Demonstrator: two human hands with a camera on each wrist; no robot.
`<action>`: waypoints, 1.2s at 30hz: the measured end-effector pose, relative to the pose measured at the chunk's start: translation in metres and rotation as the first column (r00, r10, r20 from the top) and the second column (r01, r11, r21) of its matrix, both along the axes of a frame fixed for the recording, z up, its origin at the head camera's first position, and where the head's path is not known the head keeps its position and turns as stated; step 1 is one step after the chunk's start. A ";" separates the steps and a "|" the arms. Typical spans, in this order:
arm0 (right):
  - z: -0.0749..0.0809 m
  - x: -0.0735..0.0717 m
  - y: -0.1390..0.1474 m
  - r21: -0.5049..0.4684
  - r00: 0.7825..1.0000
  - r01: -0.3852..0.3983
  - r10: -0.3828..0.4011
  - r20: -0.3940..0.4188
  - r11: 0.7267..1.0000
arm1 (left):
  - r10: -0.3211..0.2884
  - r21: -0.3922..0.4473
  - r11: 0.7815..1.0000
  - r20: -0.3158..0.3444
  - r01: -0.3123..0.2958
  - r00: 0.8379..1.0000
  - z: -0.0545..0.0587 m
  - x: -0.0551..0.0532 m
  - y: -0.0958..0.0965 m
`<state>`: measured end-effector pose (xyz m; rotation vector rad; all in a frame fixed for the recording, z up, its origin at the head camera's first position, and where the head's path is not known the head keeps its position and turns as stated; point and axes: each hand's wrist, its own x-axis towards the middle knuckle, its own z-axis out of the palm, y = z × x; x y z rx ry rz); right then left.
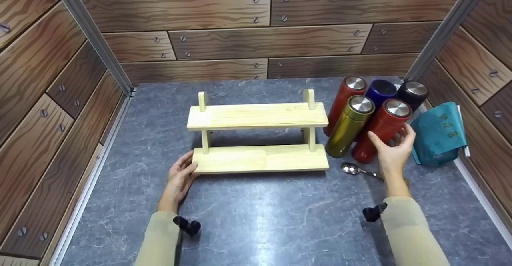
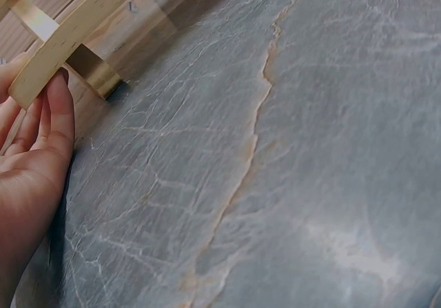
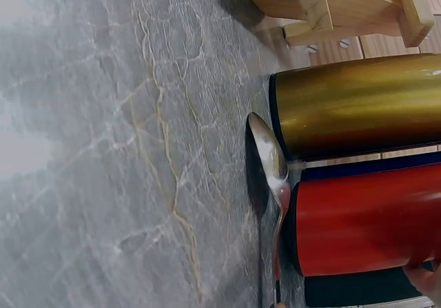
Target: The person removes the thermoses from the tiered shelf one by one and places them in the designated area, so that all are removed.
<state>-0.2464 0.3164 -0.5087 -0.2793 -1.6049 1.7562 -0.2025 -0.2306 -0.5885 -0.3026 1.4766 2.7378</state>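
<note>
A small two-tier wooden rack point(image 1: 260, 158) stands mid-table. At the left end of its lower board, my left hand point(image 1: 180, 178) pinches the edge, thumb on top and fingers beneath; the left wrist view shows that hand point(image 2: 34, 163) against the board end point(image 2: 58, 49). On the right, my right hand point(image 1: 394, 148) holds the front red thermos flask point(image 1: 378, 132) from its right side, thumb toward the front. This flask point(image 3: 365, 218) stands upright beside a gold thermos flask point(image 1: 348, 130). Just in front of both lies a metal spoon point(image 1: 352, 169), its handle partly behind my wrist.
Behind the front flasks stand another red flask point(image 1: 340, 106), a blue one point(image 1: 381, 92) with a dark recessed top, and a black one point(image 1: 414, 92). A teal pouch point(image 1: 438, 136) stands at the far right. Wood-patterned walls point(image 1: 220, 44) enclose the grey marbled table point(image 1: 256, 218).
</note>
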 end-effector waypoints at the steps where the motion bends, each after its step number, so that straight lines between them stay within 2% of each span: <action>1: -0.001 0.000 0.001 -0.003 1.000 0.002 -0.002 0.003 1.000 | 0.001 0.001 1.000 0.001 -0.001 1.000 0.000 0.000 0.000; 9: -0.002 -0.003 0.003 0.004 0.999 0.008 -0.008 0.034 1.000 | -0.004 -0.012 1.000 0.004 0.004 1.000 0.001 0.000 0.000; 17: 0.008 0.007 -0.005 0.001 1.000 -0.021 0.021 0.017 1.000 | -0.004 -0.019 1.000 0.013 0.004 1.000 0.001 0.000 0.000; 25: 0.004 0.016 -0.005 0.009 0.997 -0.070 0.070 0.035 0.997 | -0.002 -0.001 1.000 0.004 0.002 1.000 0.001 -0.001 -0.001; 29: 0.004 0.021 -0.004 0.026 0.997 -0.079 0.078 0.015 0.997 | 0.002 0.009 1.000 0.005 -0.002 1.000 0.000 -0.002 0.000; 36: -0.008 0.031 0.002 0.021 0.995 -0.095 0.095 -0.029 0.995 | 0.007 0.009 1.000 0.005 -0.007 1.000 -0.001 0.000 0.000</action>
